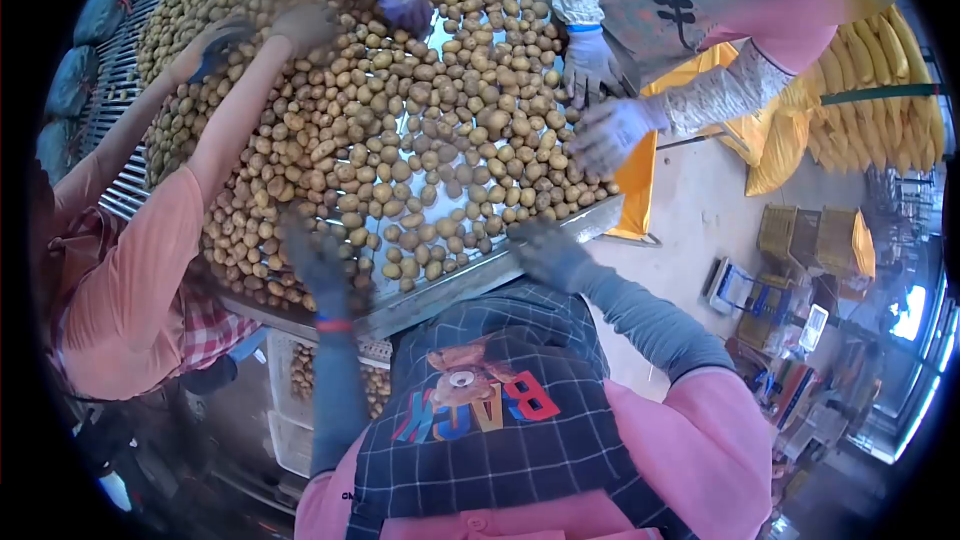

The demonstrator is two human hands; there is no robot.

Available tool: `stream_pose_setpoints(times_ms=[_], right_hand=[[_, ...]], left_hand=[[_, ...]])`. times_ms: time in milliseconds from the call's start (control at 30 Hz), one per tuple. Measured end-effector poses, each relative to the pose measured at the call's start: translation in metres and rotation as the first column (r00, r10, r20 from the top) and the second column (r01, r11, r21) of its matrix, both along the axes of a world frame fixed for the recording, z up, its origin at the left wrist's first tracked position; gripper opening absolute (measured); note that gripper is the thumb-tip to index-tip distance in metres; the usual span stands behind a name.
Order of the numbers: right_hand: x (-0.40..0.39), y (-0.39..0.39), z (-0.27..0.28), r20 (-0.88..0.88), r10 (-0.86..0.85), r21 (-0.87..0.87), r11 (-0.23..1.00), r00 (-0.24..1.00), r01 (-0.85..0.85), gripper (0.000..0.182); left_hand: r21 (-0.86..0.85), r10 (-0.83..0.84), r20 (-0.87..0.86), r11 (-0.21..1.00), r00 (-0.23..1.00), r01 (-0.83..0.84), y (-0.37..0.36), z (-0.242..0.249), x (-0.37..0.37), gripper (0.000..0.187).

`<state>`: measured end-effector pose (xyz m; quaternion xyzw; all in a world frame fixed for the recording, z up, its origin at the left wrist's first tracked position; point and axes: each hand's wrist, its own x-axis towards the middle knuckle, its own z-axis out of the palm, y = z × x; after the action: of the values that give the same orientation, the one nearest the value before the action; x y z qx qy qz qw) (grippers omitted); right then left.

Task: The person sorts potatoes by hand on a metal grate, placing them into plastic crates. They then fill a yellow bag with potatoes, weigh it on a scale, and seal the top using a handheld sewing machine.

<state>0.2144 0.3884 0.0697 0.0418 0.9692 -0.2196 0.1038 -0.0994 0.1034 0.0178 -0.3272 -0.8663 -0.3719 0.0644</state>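
Note:
Many small potatoes (430, 150) cover the metal sorting table (430, 308) in front of me. My left hand (318, 262), in a dark glove, is over the potatoes at the near left edge. It is blurred, and its grip does not show. A red band circles that wrist. At the near right, my gloved right hand (550, 252) lies over the metal rim beside the potatoes. Its fingers look stretched out, with nothing visible in them.
Across the table are a co-worker's gloved hands (605, 130), another's purple glove (400, 0) and a left-side person's hands (300, 28). An orange bag (636, 185) hangs at the right corner. A white crate (290, 440) with potatoes stands below. Yellow sacks (880, 90) are stacked far right.

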Motion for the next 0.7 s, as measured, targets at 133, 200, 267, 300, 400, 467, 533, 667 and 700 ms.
stream_pose_setpoints(times_ms=[133, 200, 267, 300, 400, 467, 533, 667, 700], right_hand=[[0.024, 0.020, -0.017, 0.019, -0.427, -0.233, 0.877, 0.904, 0.419, 0.043], [0.000, 0.002, -0.002, -0.040, -0.315, -0.138, 0.942, 0.948, 0.307, 0.048], [-0.010, -0.006, -0.009, -0.090, -0.203, -0.047, 0.979, 0.975, 0.199, 0.053], [-0.014, 0.000, -0.026, -0.113, -0.246, 0.103, 0.961, 0.963, 0.257, 0.056], [-0.041, 0.031, -0.055, -0.145, -0.320, 0.295, 0.889, 0.936, 0.350, 0.056], [-0.067, 0.043, -0.075, -0.239, -0.347, 0.282, 0.869, 0.907, 0.407, 0.053], [-0.116, 0.037, -0.053, -0.365, -0.585, 0.034, 0.769, 0.724, 0.638, 0.045], [-0.212, -0.038, -0.003, 0.015, -0.245, 0.256, 0.938, 0.969, 0.233, 0.035], [-0.215, -0.065, -0.026, -0.064, -0.178, 0.216, 0.958, 0.982, 0.188, 0.037]], left_hand=[[-0.635, 0.435, 0.004, 0.697, 0.901, -0.334, 0.032, 0.010, -0.016, 0.077], [-0.737, 0.185, -0.074, 0.651, 0.980, -0.179, 0.053, 0.014, 0.031, 0.080], [-0.644, -0.009, -0.202, 0.755, 0.979, -0.126, 0.052, -0.021, 0.076, 0.091], [-0.670, -0.055, 0.008, 0.741, 0.998, 0.046, 0.062, -0.001, 0.103, 0.089], [-0.625, -0.110, 0.262, 0.738, 0.959, 0.255, 0.058, 0.042, 0.145, 0.058], [-0.329, -0.455, 0.409, 0.735, 0.791, 0.592, 0.027, 0.030, 0.133, 0.040], [-0.074, -0.313, 0.516, 0.911, 0.797, 0.406, 0.000, 0.046, 0.105, 0.029], [-0.377, 0.248, 0.075, 0.904, 0.966, -0.203, -0.058, 0.032, 0.023, 0.053], [-0.582, 0.277, 0.178, 0.804, 0.944, -0.126, -0.070, 0.006, 0.015, 0.063]])
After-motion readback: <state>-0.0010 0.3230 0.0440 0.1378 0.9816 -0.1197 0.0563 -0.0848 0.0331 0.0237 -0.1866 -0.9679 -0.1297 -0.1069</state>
